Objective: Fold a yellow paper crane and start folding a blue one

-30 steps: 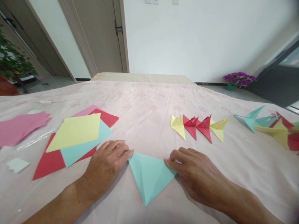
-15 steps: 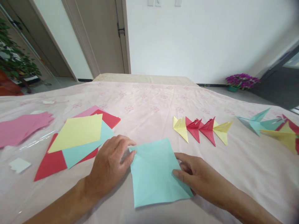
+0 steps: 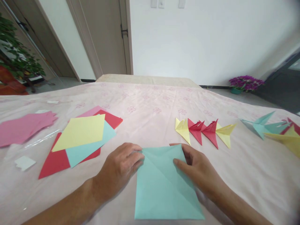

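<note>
A square sheet of light blue paper [image 3: 164, 187] with faint crease lines lies in front of me, its far edge slightly raised. My left hand [image 3: 123, 164] is closed at the sheet's far left corner, fingertips and thumb together on the edge. On the other side, my right hand [image 3: 199, 168] grips the far right edge, with the thumb on top and the fingers behind the paper. Beyond it to the right stands a row of folded paper cranes, yellow [image 3: 182, 128] and red [image 3: 196, 130].
Left of my hands lie loose sheets, yellow [image 3: 81, 131], red [image 3: 53, 162] and pink, overlapping. Farther left are pink paper pieces [image 3: 25, 126] and a white scrap [image 3: 25, 163]. More folded cranes, one blue [image 3: 260, 126], sit at the right. A flowered cloth [image 3: 145, 125] covers the table.
The blue sheet has turned slightly and come nearer to me. My right hand has moved up along its edge to the far corner. My left hand has shifted a little right.
</note>
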`<state>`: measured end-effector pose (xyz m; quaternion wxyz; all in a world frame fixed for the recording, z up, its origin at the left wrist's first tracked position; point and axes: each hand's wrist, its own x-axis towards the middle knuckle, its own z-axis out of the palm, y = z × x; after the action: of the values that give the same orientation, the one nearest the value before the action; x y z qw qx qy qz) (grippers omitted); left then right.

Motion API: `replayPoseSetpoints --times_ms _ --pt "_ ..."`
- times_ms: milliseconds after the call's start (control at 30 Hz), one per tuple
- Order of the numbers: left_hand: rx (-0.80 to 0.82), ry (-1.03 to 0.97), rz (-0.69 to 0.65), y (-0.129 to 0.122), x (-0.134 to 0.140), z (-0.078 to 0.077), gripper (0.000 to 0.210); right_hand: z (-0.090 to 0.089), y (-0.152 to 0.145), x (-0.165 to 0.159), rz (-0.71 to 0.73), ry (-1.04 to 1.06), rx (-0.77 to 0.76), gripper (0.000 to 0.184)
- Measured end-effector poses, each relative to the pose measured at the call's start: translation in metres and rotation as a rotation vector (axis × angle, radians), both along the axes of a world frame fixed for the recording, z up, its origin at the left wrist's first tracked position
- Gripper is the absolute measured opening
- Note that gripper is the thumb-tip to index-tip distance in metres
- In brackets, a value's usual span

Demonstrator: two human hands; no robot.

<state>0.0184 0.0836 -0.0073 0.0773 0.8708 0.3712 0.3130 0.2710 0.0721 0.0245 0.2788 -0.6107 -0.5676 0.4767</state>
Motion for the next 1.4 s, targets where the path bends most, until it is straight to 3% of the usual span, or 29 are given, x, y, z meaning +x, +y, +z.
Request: replayPoseSetpoints --times_ms 133,400,500,667,733,933,1133,1400 --pt "0.052 0.091 0.016 -0.001 -0.002 0.000 0.013 -0.003 -0.013 0.008 -0.046 -0.226 0.065 0.047" --pt "0.018 0.138 0.081 0.001 0.002 -0.002 0.012 -0.004 0.000 0.008 0.035 -0.007 0.096 0.044" --pt "0.008 0.138 0.099 0.001 0.001 -0.003 0.013 -0.001 0.005 0.005 0.153 -0.101 0.207 0.032" --pt "0.024 0.152 0.113 0.000 0.001 -0.003 0.017 -0.002 0.001 0.004 0.358 -0.270 0.376 0.044" --pt "0.032 0.174 0.126 -0.001 0.002 -0.002 0.017 -0.002 -0.001 0.005 0.433 -0.323 0.436 0.040" --pt "0.048 0.231 0.188 -0.001 0.002 -0.003 0.018 0.001 -0.005 0.005 0.542 -0.399 0.515 0.024" --pt "0.042 0.256 0.217 -0.001 0.004 0.000 0.011 -0.012 -0.003 0.008 0.672 -0.391 0.694 0.042" --pt "0.059 0.306 0.249 -0.001 0.007 0.006 0.016 -0.014 -0.006 0.008 0.683 -0.457 0.721 0.061"
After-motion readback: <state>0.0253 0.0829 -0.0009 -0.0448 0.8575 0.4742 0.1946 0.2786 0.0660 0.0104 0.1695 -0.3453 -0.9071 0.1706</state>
